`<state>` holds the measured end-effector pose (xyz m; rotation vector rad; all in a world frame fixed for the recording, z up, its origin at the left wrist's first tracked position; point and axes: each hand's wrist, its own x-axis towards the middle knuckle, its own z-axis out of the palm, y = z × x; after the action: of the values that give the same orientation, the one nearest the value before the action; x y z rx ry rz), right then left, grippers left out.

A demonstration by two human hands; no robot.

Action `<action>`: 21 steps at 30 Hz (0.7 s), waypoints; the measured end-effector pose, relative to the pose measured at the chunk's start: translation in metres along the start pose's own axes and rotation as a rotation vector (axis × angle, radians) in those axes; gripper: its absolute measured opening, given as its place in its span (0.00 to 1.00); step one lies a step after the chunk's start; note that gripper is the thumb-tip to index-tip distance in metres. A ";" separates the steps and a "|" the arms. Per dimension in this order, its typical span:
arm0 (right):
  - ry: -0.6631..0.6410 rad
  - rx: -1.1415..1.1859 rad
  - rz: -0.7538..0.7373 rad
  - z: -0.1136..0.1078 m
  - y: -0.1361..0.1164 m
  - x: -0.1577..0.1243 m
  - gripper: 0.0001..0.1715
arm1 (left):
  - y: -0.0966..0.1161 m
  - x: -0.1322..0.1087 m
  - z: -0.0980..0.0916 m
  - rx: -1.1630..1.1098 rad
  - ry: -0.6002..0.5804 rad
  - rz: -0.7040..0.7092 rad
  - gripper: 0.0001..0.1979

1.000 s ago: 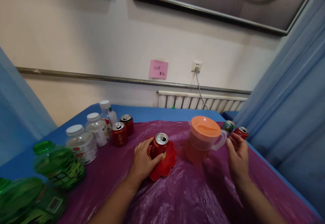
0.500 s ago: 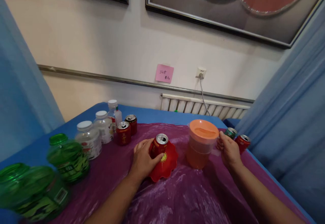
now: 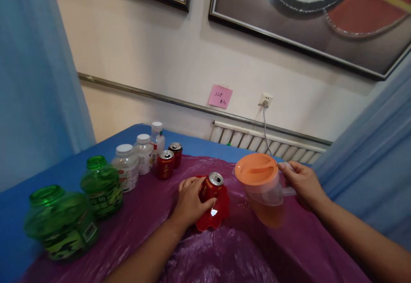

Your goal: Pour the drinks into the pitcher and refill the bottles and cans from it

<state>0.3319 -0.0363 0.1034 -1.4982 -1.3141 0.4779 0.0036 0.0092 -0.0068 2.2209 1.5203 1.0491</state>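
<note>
Left hand (image 3: 189, 204) was closed round the red can (image 3: 212, 187), which stood on the red plate (image 3: 208, 223); the plate's near and right rim showed past the fingers. Right hand (image 3: 305, 184) gripped the jug (image 3: 266, 199) by its handle, jug tipped left, orange lid (image 3: 253, 169) toward the can, liquid inside. Couldn't tell if its base touched the purple sheet (image 3: 141, 240). A gap separated jug and plate; more sheet ran between left forearm and the green jars (image 3: 64, 227). White-capped bottles (image 3: 126, 171) and two other cans (image 3: 166, 167) continued that row. Far side: a blue strip of table (image 3: 195, 146) beyond the sheet, then radiator (image 3: 245, 138). Right curtain (image 3: 369, 146) hung near the right arm.
</note>
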 end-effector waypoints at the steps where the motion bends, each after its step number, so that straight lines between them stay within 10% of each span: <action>1: -0.027 -0.018 -0.005 0.002 -0.004 0.000 0.32 | 0.001 -0.001 -0.001 -0.005 0.000 0.002 0.31; 21: -0.144 -0.200 -0.095 0.020 -0.024 0.007 0.33 | 0.007 -0.006 -0.002 -0.086 -0.037 0.004 0.32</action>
<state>0.3064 -0.0247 0.1192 -1.5791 -1.5775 0.4079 0.0055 0.0003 -0.0042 2.1734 1.4292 1.0487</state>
